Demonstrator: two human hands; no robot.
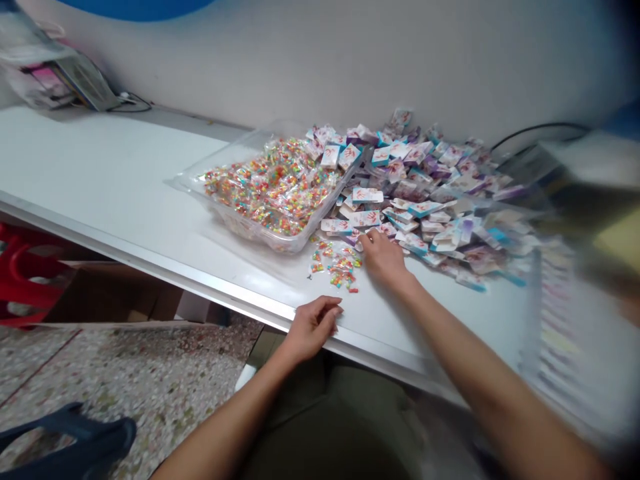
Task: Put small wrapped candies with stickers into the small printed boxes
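My left hand (314, 325) rests at the table's front edge, its fingers curled towards the thumb; whether anything is between them is too small to tell. My right hand (383, 257) reaches to the front of a heap of small white, blue and purple boxes (425, 207), fingertips touching the boxes there. Between the hands and the tray, several small clear packets of coloured pieces (341, 265) lie on the white table. A clear plastic tray (287, 243) full of similar packets (270, 187) stands left of the heap, with a few boxes on its right corner.
The white table (100, 160) runs along a wall. Wrapped items (55, 80) and a cable lie at its far left. Blurred strips (560, 313) are at the right. Below are a cardboard box (120, 293), a red stool (25, 273) and a dark stool (75, 440).
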